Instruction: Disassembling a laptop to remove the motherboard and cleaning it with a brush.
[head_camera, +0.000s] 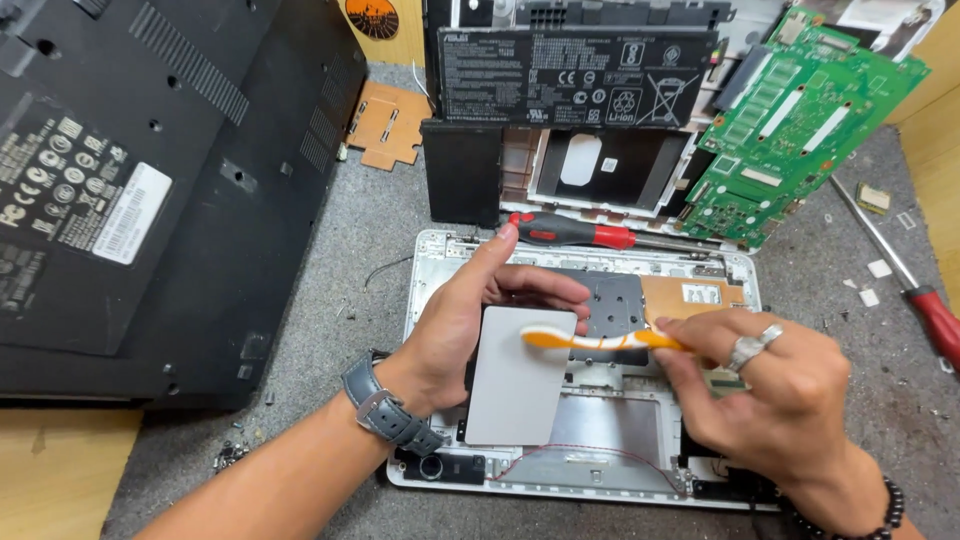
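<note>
Hands (460, 320) hide panel (517, 375) edge, toothbrush (600, 341) bristles perhaps unseen

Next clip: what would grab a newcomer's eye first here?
At centre, the left hand holds a flat grey rectangular panel while the right hand lays an orange-and-white toothbrush on it, above an opened white laptop shell. A green circuit board leans at upper right; a large black laptop base fills the left.
</note>
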